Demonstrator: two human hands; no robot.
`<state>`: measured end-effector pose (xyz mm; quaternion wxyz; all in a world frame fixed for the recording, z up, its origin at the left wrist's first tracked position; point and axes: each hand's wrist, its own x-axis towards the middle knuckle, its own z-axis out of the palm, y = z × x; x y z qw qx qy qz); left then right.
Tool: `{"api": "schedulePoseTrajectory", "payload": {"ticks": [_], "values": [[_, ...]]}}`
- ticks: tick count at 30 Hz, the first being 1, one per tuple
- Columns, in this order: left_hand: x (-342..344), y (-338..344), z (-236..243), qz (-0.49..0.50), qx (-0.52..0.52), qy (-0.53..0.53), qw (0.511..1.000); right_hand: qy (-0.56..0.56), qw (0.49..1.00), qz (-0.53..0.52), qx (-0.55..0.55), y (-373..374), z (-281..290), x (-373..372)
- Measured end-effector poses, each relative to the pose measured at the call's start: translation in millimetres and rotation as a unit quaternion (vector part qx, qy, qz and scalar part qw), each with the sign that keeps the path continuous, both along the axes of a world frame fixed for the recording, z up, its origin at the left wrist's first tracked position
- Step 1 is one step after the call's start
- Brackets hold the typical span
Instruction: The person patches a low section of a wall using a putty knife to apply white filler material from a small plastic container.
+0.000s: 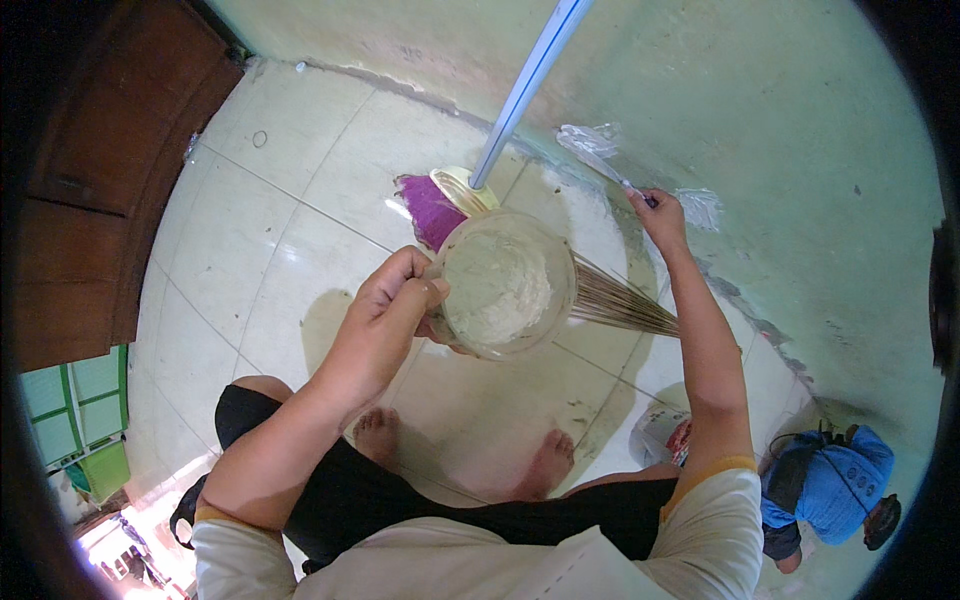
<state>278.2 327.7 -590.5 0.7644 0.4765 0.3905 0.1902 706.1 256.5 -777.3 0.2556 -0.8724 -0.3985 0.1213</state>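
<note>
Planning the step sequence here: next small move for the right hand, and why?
Probably draw the slim spreading tool along the farther white smear to flatten it. The right hand already holds the tool with its far end at that smear, which looks streaky and uneven on the green wall. The left hand holds the translucent tub with pale paste nearby.

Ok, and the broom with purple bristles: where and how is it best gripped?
Likely around its long blue shaft, reaching in from the person's side or the left: it is slim, rises bare from the cream cap above the purple bristles, and the green wall lies beyond it.
</note>
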Motion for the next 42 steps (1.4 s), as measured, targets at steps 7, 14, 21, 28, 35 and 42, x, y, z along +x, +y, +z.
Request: {"api": "schedulePoseTrajectory", "payload": {"ticks": [7, 14, 21, 28, 35, 42], "values": [[1.7, 0.3, 1.2, -0.002, 0.012, 0.006, 1.0, 0.016, 0.997, 0.053, -0.06, -24.6, 37.2, 3.5], [5.7, -4.0, 3.8, -0.009, -0.001, 0.012, 1.0, -0.045, 0.996, 0.067, -0.036, 35.7, 40.9, -26.6], [-1.9, -2.0, 4.5, -0.001, 0.02, 0.005, 1.0, -0.096, 0.995, 0.035, -0.01, 11.1, 62.8, -21.7], [-1.5, -1.0, 7.4, -0.015, 0.022, 0.003, 1.0, -0.085, 0.991, 0.099, -0.027, 24.1, 49.5, -32.1], [-6.6, 0.1, 7.6, -0.027, 0.031, 0.023, 0.999, -0.107, 0.992, 0.069, -0.002, 43.2, 48.4, -35.0], [-4.5, 2.5, 11.3, -0.037, 0.013, 0.007, 0.999, -0.07, 0.99, 0.117, -0.047, 33.1, 88.5, -50.3]]}}
